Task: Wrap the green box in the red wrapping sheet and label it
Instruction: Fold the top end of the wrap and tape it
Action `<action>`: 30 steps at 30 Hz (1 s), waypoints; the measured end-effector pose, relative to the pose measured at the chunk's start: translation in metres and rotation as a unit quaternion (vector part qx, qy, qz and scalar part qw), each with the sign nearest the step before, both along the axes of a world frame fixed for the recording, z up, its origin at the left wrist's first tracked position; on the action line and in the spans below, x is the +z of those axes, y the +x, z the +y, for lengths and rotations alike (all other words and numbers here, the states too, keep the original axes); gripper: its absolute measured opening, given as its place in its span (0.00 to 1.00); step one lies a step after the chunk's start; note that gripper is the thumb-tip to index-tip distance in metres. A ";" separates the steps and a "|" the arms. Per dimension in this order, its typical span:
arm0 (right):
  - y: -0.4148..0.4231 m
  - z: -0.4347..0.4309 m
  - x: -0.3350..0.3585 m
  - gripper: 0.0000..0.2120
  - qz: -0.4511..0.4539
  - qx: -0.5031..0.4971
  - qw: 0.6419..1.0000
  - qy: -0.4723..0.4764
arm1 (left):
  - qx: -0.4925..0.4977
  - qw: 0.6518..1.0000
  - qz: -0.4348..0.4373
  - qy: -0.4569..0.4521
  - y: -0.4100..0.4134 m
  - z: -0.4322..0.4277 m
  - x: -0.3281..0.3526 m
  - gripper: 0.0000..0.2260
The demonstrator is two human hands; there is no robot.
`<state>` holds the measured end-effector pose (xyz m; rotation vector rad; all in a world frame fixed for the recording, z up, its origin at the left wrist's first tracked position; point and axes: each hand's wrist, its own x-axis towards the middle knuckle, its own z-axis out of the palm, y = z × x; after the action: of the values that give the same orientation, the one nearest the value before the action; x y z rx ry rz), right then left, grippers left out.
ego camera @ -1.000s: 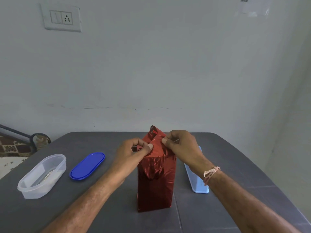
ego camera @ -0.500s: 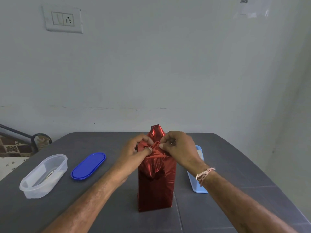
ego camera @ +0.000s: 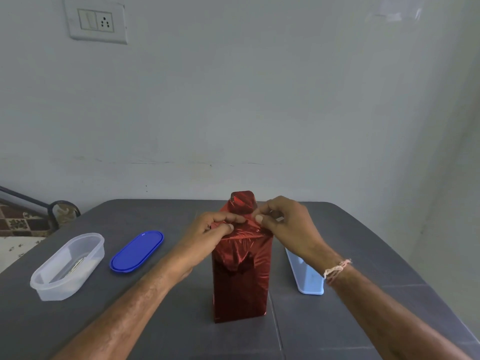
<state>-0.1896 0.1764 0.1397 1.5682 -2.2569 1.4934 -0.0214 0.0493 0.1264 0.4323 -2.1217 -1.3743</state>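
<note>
Just below the grip, the parcel stands tall and narrow on the grey table (ego camera: 155, 320), the green box wholly hidden under the red wrapping sheet (ego camera: 240, 281). The left hand (ego camera: 210, 229) and right hand (ego camera: 288, 222) each nip a fold of foil between thumb and fingertips at the top front edge. I see no tape, so letting go may let the stiff foil spring open, and a hard push might topple it. Behind the grip the rear flap (ego camera: 242, 202) stands squarer than a second ago, and the front fold lies flatter.

Clear tub (ego camera: 68, 266), blue lid (ego camera: 137, 251)
</note>
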 end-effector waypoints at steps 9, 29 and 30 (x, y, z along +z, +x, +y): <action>-0.009 0.006 0.000 0.04 0.053 0.042 0.996 0.061 | -0.062 0.995 -0.078 -0.008 -0.002 -0.018 0.013 0.15; -0.005 0.005 -0.004 0.16 0.039 0.065 0.996 0.052 | -0.050 0.995 -0.065 -0.061 -0.001 -0.033 0.008 0.12; -0.005 0.005 -0.005 0.17 0.029 0.066 0.996 0.050 | -0.045 0.995 -0.062 -0.068 -0.002 -0.033 0.006 0.12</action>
<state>-0.1943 0.1815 0.1350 1.7949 -2.2708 1.3624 -0.0233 0.0166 0.1329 0.3799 -2.3453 -1.2699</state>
